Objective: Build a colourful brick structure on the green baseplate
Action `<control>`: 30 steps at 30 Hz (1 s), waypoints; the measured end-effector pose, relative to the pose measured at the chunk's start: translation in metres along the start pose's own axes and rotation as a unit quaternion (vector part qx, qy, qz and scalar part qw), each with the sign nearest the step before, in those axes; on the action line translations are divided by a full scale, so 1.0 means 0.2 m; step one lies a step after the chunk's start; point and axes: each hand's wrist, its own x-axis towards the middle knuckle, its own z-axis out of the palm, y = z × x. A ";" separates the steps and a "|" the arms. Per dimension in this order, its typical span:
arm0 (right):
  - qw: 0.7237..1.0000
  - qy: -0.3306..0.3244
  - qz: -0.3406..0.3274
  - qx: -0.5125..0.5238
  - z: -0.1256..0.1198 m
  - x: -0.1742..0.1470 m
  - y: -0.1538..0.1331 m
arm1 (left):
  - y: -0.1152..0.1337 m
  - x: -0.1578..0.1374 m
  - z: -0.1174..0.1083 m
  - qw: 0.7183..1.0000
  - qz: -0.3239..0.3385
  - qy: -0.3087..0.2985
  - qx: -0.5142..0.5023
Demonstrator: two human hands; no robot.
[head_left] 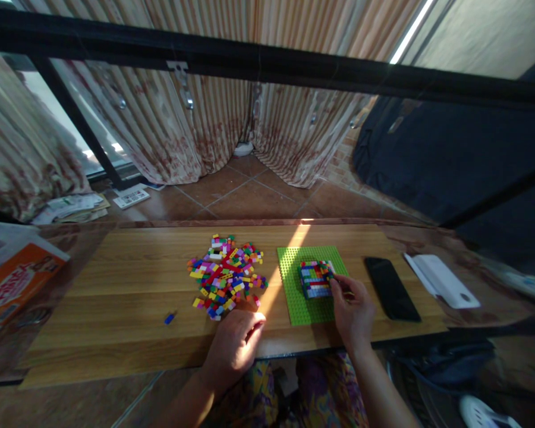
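A block built of many-coloured toy bricks (315, 279) stands on a green studded baseplate (299, 312). My right hand (353, 306) is at the block's right side, thumb and fingertips pinched together by its upper right edge. Whatever small piece they may hold is too hidden to name. To the left lies a loose heap of toy bricks (227, 273) in several colours. My left hand (238, 339) rests at the table's front edge just below the heap, its fingers curled inward, so that what is inside cannot be seen.
The bricks lie on a wooden table (129, 285). A small blue brick (169, 318) sits apart on the left. Right of the baseplate are a black phone (392, 288) and a white case-like object (443, 281). An orange and white package (20, 276) stands far left. A dark bar crosses above.
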 end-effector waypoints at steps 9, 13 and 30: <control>1.000 0.003 0.016 0.015 0.00 0.00 -0.02 | 0.00 0.00 0.00 1.000 0.002 -0.004 0.005; 0.999 0.011 0.021 0.029 0.00 0.00 -0.03 | 0.00 0.00 0.00 1.000 -0.002 -0.009 0.003; 0.996 -0.019 0.064 0.056 0.00 0.03 0.02 | 0.01 0.01 0.00 1.000 0.002 0.000 0.009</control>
